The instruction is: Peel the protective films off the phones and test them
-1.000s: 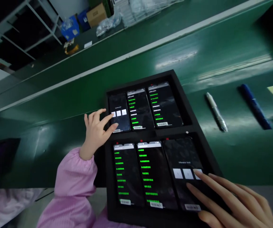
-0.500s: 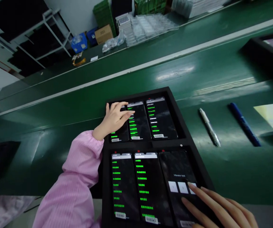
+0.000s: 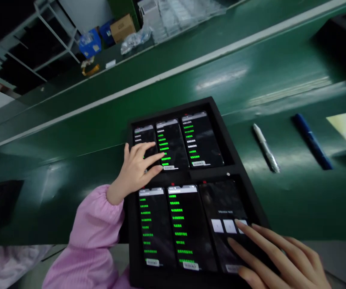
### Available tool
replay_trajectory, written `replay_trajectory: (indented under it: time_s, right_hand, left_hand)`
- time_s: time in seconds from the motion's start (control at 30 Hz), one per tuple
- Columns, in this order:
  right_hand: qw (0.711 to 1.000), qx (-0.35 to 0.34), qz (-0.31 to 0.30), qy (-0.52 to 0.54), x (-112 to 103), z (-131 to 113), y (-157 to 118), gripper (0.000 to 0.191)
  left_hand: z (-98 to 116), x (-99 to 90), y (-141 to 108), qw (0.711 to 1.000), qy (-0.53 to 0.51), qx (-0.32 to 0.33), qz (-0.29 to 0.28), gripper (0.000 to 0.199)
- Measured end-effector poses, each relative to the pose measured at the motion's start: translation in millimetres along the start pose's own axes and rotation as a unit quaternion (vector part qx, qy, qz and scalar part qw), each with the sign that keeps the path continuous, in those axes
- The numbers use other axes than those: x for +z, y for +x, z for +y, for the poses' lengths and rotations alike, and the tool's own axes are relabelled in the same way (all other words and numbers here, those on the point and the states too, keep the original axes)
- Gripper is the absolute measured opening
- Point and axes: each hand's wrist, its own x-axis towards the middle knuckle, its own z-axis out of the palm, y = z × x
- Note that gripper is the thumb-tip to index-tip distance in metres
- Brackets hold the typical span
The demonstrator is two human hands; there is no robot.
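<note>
Long **green conveyor bench** (image 3: 281,192) runs diagonally across the head view, w/ a **white edge rail** (image 3: 191,66) along its far side. Beyond that is a **second green belt** (image 3: 70,82) w/ **clear plastic trays** (image 3: 187,16), a **cardboard box** (image 3: 122,28), a **blue bin** (image 3: 90,43) & **metal shelving** (image 3: 52,32). Top R corner of the bench: **other black tray** (image 3: 341,28), partly cut off.

Near bench edge sits a **black foam tray** (image 3: 173,110) w/ 2 rows of 3 **phones** (image 3: 201,138), all lit. Just R of the tray lie a **silver pen** (image 3: 266,148) & a **blue marker** (image 3: 312,140), not touching it.

**L hand** (image 3: 136,168), in a **pink sleeve** (image 3: 94,228), is open, gripping nothing, fingers curved over the top-row L & middle phones. **R hand** (image 3: 281,257) is also open, fingers stretched over the btm-row R phone, showing "Vibrator test" & **3 white boxes** (image 3: 229,226). Its **fingertips** (image 3: 237,221) are at the R box; contact can't be confirmed.

Clean taps = 1 fingertip square on a box, tray kept still.
</note>
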Motion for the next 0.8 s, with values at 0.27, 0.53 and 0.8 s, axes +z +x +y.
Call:
replay_trajectory:
  time_s: [0.27, 0.53, 0.8]
  right_hand:
    - [0.998, 0.06, -0.025, 0.01, -15, -16, 19, 0.019]
    - [0.996, 0.084, -0.014, 0.017, -18, -21, 24, 0.021]
    - [0.998, 0.065, -0.027, 0.003, -19, -20, 21, 0.021]
  left_hand:
    - [-3, 6.0, -1, 0.999, -0.013, 0.014, 0.046, 0.05]
    - [-4, 7.5, 0, 0.998, 0.018, 0.054, 0.022, 0.047]
    - [-4, 6.8, 2, 0.999, 0.02, 0.05, 0.005, 0.049]
